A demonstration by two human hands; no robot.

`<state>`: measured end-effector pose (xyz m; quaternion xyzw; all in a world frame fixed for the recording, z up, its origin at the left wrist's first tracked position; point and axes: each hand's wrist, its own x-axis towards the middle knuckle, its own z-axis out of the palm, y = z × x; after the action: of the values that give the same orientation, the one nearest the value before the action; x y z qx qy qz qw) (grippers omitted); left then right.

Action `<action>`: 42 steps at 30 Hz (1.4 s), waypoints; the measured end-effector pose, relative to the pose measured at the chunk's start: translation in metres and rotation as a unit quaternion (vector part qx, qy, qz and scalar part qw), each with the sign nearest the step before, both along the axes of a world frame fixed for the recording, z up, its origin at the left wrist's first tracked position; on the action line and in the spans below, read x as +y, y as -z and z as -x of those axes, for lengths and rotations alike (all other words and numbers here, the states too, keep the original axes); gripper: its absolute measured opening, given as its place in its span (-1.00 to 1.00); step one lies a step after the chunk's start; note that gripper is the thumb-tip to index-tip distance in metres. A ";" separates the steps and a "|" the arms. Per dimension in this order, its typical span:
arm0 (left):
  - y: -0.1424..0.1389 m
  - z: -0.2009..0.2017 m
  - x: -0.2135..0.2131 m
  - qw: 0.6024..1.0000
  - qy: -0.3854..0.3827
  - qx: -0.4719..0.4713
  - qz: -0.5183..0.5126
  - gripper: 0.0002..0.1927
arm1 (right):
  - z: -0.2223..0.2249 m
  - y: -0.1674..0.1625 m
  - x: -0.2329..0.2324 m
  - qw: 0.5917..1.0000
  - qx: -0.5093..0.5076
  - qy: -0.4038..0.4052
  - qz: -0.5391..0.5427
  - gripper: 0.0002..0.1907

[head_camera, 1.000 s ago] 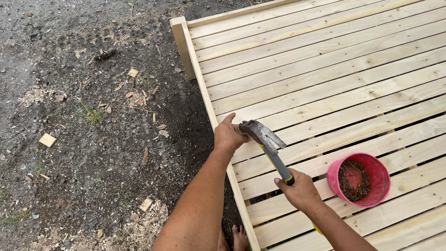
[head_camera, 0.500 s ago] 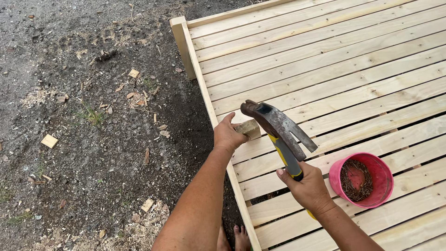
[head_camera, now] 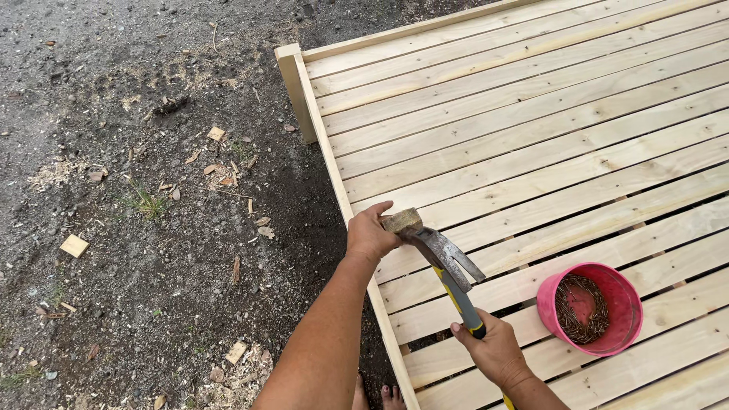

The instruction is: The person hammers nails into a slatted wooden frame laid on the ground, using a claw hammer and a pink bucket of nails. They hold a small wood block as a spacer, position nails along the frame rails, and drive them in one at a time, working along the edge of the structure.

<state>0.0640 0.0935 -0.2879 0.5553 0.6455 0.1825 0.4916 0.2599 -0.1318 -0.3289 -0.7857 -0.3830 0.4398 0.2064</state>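
Note:
My right hand (head_camera: pixel 495 351) grips the yellow and grey handle of a claw hammer (head_camera: pixel 444 258). The hammer's rusty head is down near the plank at the platform's left edge, right beside my left hand (head_camera: pixel 370 231). My left hand rests with pinched fingers on the edge board of the pale slatted wooden platform (head_camera: pixel 531 114); whatever it pinches is too small to see. A pink cup (head_camera: pixel 592 307) with several nails in it stands on the slats to the right of my right hand.
Dark dirt ground (head_camera: pixel 114 228) with wood chips, sawdust and small offcuts lies left of the platform. A short wooden post (head_camera: pixel 295 91) stands at the platform's far left corner. My bare toes (head_camera: pixel 376 396) show at the bottom edge.
The hammer rose half a second ago and has now come down onto the spot beside my left hand's fingers. The left hand stayed in place on the edge board.

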 end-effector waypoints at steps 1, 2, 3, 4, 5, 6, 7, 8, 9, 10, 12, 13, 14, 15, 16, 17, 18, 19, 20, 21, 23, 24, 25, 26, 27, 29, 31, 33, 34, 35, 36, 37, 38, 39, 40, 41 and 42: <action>-0.001 0.000 -0.001 1.000 0.002 -0.009 -0.003 -0.19 | 0.001 0.007 -0.010 1.000 0.017 0.021 -0.011 -0.65; -0.006 -0.001 -0.001 1.000 0.003 -0.018 -0.006 -0.27 | 0.001 0.012 -0.020 0.998 0.034 0.042 -0.022 -0.66; -0.013 -0.001 -0.007 1.000 0.003 -0.026 -0.007 -0.35 | 0.000 0.015 -0.032 0.999 0.025 0.037 0.008 -0.64; -0.023 -0.002 -0.018 1.000 0.004 -0.020 -0.003 -0.38 | -0.002 0.014 -0.049 0.999 0.015 0.032 0.040 -0.63; -0.035 -0.003 -0.026 1.000 0.004 -0.013 -0.003 -0.41 | -0.002 0.014 -0.060 0.997 0.006 0.026 0.069 -0.62; -0.049 -0.003 -0.034 1.000 0.005 -0.005 -0.004 -0.43 | -0.003 0.010 -0.072 0.997 0.009 0.020 0.073 -0.64; -0.063 -0.003 -0.042 1.000 0.010 -0.004 -0.007 -0.44 | -0.003 0.006 -0.083 0.997 0.011 0.016 0.079 -0.67; -0.076 -0.003 -0.050 1.000 0.015 -0.005 -0.009 -0.44 | -0.002 0.000 -0.093 0.996 0.012 0.012 0.085 -0.68; -0.085 -0.004 -0.060 1.000 0.020 -0.006 -0.011 -0.44 | -0.002 -0.008 -0.104 0.997 0.020 0.011 0.075 -0.67; -0.092 -0.005 -0.066 0.999 0.027 -0.002 -0.016 -0.45 | 0.000 -0.015 -0.111 0.997 0.026 0.011 0.066 -0.66; -0.099 -0.005 -0.075 0.999 0.041 0.007 -0.025 -0.45 | 0.007 -0.031 -0.119 0.998 0.041 0.012 0.043 -0.63; -0.099 -0.005 -0.073 0.999 0.040 0.005 -0.030 -0.45 | 0.013 -0.034 -0.114 0.998 0.051 0.014 0.027 -0.62; -0.102 -0.005 -0.074 0.999 0.039 0.004 -0.035 -0.45 | 0.020 -0.040 -0.111 0.998 0.062 0.016 0.012 -0.61; -0.103 -0.004 -0.073 0.998 0.040 0.004 -0.040 -0.45 | 0.028 -0.039 -0.102 0.998 0.058 0.015 0.010 -0.64; -0.107 -0.003 -0.074 0.998 0.050 0.015 -0.045 -0.46 | 0.036 -0.039 -0.095 0.998 0.053 0.015 0.005 -0.66; -0.116 -0.003 -0.078 0.997 0.059 0.023 -0.051 -0.48 | 0.041 -0.042 -0.091 0.999 0.046 0.015 -0.001 -0.68; -0.124 -0.003 -0.083 0.996 0.065 0.033 -0.056 -0.49 | 0.045 -0.039 -0.084 0.998 0.032 0.004 0.061 -0.71; -0.142 -0.001 -0.095 0.997 0.058 0.031 -0.050 -0.48 | 0.050 -0.047 -0.088 0.992 0.020 -0.007 0.124 -0.73; -0.137 -0.002 -0.092 0.997 0.054 0.026 -0.043 -0.46 | 0.054 -0.054 -0.081 0.982 0.007 -0.016 0.188 -0.76; -0.177 -0.005 -0.148 0.998 0.049 0.022 -0.035 -0.44 | 0.047 -0.085 -0.135 0.982 0.026 0.009 0.186 -0.75; -0.197 -0.005 -0.167 0.998 0.047 0.020 -0.019 -0.45 | 0.041 -0.100 -0.164 0.980 0.066 0.059 0.176 -0.73; -0.207 -0.006 -0.171 0.999 0.046 0.017 -0.012 -0.45 | 0.038 -0.101 -0.174 0.988 0.069 0.057 0.125 -0.71; -0.218 -0.006 -0.174 0.997 0.057 0.031 -0.029 -0.45 | 0.035 -0.107 -0.188 0.993 0.070 0.056 0.072 -0.68; -0.224 -0.006 -0.175 0.996 0.067 0.044 -0.046 -0.46 | 0.034 -0.110 -0.195 0.996 0.071 0.053 0.020 -0.66; -0.227 -0.006 -0.176 0.993 0.077 0.058 -0.062 -0.46 | 0.037 -0.111 -0.196 0.996 0.073 0.056 -0.002 -0.68; -0.229 -0.006 -0.176 0.994 0.079 0.045 -0.058 -0.46 | 0.041 -0.113 -0.189 0.994 0.079 0.060 -0.049 -0.73; -0.229 -0.006 -0.178 0.995 0.077 0.041 -0.045 -0.45 | 0.041 -0.116 -0.179 0.989 0.062 0.038 0.129 -0.74; -0.231 -0.007 -0.184 0.996 0.077 0.046 -0.027 -0.42 | 0.035 -0.123 -0.179 0.981 0.023 0.011 0.194 -0.73; -0.232 -0.009 -0.186 0.996 0.078 0.044 -0.026 -0.43 | 0.030 -0.127 -0.181 0.986 -0.006 -0.007 0.168 -0.71; -0.237 -0.008 -0.189 0.996 0.077 0.044 -0.024 -0.44 | 0.026 -0.132 -0.187 0.989 -0.033 -0.028 0.140 -0.68; -0.241 -0.008 -0.190 0.996 0.076 0.043 -0.022 -0.45 | 0.023 -0.137 -0.193 0.995 -0.017 -0.013 0.095 -0.67; -0.245 -0.008 -0.192 0.997 0.074 0.033 -0.019 -0.46 | 0.021 -0.141 -0.200 0.999 -0.004 0.003 0.049 -0.67; -0.250 -0.008 -0.194 0.997 0.071 0.023 -0.015 -0.46 | 0.021 -0.144 -0.207 1.000 0.008 0.019 0.005 -0.66; -0.254 -0.007 -0.197 0.997 0.069 0.013 -0.012 -0.46 | 0.024 -0.145 -0.211 0.999 0.016 0.030 -0.002 -0.67; -0.258 -0.006 -0.200 0.997 0.068 0.016 -0.025 -0.46 | 0.027 -0.146 -0.213 0.999 0.027 0.037 -0.013 -0.68; -0.261 -0.004 -0.207 0.997 0.065 0.020 -0.035 -0.46 | 0.031 -0.147 -0.216 0.998 0.040 0.043 -0.021 -0.68; -0.264 -0.003 -0.214 0.997 0.065 0.023 -0.043 -0.46 | 0.034 -0.148 -0.217 0.999 0.013 0.017 0.043 -0.69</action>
<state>0.0675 -0.1203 -0.0240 0.6203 0.6109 0.1650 0.4635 0.2256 -0.3491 -0.1806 -0.7944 -0.3477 0.4625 0.1847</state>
